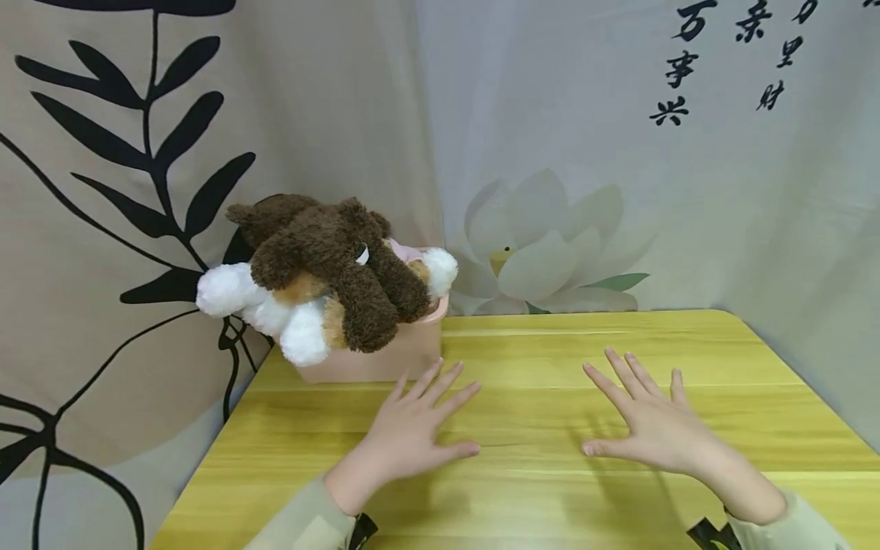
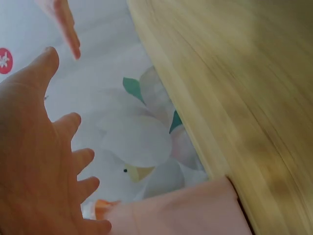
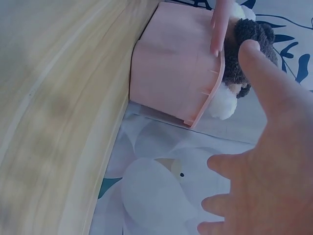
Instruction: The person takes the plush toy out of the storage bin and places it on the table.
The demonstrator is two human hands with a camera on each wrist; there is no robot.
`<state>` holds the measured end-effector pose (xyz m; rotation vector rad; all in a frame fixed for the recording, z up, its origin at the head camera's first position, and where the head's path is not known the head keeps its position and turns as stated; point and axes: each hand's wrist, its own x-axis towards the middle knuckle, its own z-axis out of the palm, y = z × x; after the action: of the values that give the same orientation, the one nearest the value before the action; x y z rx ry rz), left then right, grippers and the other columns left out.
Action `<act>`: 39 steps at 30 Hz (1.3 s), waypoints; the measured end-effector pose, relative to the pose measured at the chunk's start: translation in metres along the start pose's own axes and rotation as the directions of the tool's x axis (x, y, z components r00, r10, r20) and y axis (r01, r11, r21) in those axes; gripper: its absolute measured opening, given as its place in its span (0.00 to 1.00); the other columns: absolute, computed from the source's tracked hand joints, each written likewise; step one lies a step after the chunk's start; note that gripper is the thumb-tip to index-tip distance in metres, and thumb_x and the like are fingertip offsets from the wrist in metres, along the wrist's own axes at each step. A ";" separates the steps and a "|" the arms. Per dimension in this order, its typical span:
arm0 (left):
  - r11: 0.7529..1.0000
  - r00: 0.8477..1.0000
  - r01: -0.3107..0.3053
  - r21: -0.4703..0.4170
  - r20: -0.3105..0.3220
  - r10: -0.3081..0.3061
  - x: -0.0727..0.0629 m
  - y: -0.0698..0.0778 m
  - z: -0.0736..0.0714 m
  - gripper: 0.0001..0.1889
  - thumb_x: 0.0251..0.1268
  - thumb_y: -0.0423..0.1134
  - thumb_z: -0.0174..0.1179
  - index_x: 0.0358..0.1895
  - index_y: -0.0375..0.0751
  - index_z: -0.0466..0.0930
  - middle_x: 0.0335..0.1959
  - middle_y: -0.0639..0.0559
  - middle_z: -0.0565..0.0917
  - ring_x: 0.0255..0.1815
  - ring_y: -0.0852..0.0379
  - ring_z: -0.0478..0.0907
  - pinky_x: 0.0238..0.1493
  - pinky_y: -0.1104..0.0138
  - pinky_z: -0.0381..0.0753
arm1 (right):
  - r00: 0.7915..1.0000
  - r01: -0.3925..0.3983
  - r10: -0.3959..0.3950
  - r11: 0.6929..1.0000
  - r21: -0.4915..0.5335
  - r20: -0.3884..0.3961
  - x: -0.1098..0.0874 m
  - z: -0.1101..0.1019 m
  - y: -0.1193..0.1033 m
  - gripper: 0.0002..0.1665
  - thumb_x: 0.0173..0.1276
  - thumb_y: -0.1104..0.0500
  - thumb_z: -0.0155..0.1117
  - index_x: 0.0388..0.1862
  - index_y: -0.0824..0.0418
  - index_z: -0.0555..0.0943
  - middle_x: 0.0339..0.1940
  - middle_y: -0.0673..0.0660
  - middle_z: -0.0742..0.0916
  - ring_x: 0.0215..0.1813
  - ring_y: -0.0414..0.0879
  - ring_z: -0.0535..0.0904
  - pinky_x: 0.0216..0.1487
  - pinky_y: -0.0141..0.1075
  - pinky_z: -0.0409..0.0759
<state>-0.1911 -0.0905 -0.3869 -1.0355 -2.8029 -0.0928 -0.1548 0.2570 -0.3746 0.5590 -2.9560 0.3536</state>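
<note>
Both hands hover over the wooden table with fingers spread, and neither holds anything. My left hand [image 1: 412, 435] is just in front of a pink plastic bin [image 1: 385, 355]; in the head view its fingertips overlap the bin's lower edge, and I cannot tell whether they touch it. To the right, apart from the bin, is my right hand [image 1: 653, 424]. A brown and white plush dog [image 1: 309, 252] lies on top of the bin, its head and legs draped over the rim. The right wrist view shows the bin [image 3: 171, 58] side-on with part of the plush dog [image 3: 254, 44].
The yellow wood-grain table [image 1: 550, 367] reaches back to a hanging curtain [image 1: 550, 114] printed with a lotus, dark leaves and black characters. The bin stands near the table's back left edge.
</note>
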 end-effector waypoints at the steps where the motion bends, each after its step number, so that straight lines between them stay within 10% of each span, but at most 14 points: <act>1: 1.000 1.000 -0.007 -0.009 0.004 0.007 0.003 0.002 0.000 0.41 0.62 0.76 0.36 0.77 0.70 0.42 0.78 0.58 0.41 0.78 0.50 0.34 0.69 0.40 0.41 | 1.000 0.002 -0.002 1.000 0.001 -0.001 0.000 -0.001 -0.001 0.61 0.53 0.23 0.59 0.79 0.45 0.49 0.79 0.62 0.48 0.77 0.66 0.42 0.57 0.75 0.25; 16: 0.999 1.000 -0.021 0.041 0.018 0.021 0.019 0.008 -0.003 0.41 0.60 0.78 0.30 0.76 0.71 0.38 0.78 0.59 0.36 0.78 0.51 0.31 0.70 0.44 0.34 | 0.999 0.027 -0.028 1.000 -0.003 -0.037 0.008 -0.007 -0.010 0.61 0.53 0.22 0.59 0.79 0.46 0.51 0.80 0.59 0.44 0.76 0.66 0.43 0.59 0.75 0.28; 24: 0.995 0.979 0.090 0.050 -0.186 -0.079 0.021 -0.012 0.004 0.38 0.67 0.68 0.45 0.77 0.64 0.48 0.79 0.48 0.43 0.77 0.42 0.41 0.69 0.41 0.47 | 0.997 0.053 -0.052 0.999 0.012 -0.058 0.015 -0.013 -0.011 0.60 0.54 0.25 0.61 0.79 0.48 0.52 0.79 0.60 0.45 0.77 0.65 0.41 0.57 0.77 0.33; 39: 0.976 0.905 0.189 0.112 -0.406 -0.129 0.035 -0.025 0.030 0.38 0.61 0.60 0.61 0.74 0.60 0.59 0.78 0.48 0.48 0.77 0.44 0.44 0.68 0.41 0.49 | 0.958 0.254 -0.213 0.941 0.224 -0.193 0.135 -0.046 -0.070 0.59 0.54 0.33 0.69 0.78 0.50 0.53 0.78 0.60 0.54 0.75 0.62 0.52 0.64 0.71 0.46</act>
<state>-0.2373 -0.0837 -0.4107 -0.6629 -2.4721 -0.0979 -0.2510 0.1583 -0.2949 0.8557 -2.6641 0.7099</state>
